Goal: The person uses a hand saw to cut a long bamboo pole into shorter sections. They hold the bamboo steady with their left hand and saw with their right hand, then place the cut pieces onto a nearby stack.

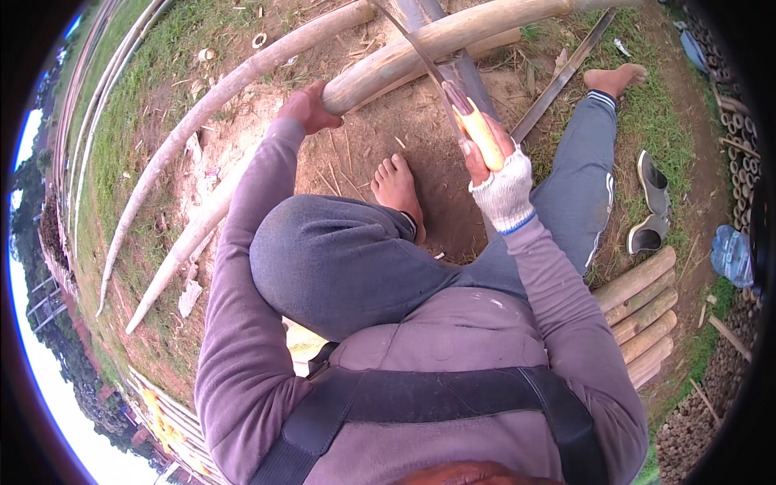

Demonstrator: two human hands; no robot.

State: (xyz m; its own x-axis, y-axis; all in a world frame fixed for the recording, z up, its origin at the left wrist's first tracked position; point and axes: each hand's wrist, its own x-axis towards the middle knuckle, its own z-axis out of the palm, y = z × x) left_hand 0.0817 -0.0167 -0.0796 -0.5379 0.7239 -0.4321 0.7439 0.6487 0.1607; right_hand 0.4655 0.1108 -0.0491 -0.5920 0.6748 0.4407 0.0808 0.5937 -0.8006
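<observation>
My left hand (305,108) is closed round the near end of a thick bamboo pole (396,69). The pole runs away to the upper right and lies across a greyish wooden support (473,77). My right hand (491,153), in a white fingerless knit glove (507,194), grips the yellowish handle of a saw (482,139). From the handle, its long narrow blade slants up and left across the pole. The teeth are too small to make out. Whether the blade touches the bamboo, I cannot tell.
Long bamboo poles (174,145) lie on the left. Beyond my right hand rests a long flat strip (562,79). Sandals (653,194), cut bamboo lengths (647,319), a blue plastic bottle (731,255) and stacked bamboo tubes (742,158) are on the right. My bare foot (396,182) stands below the pole.
</observation>
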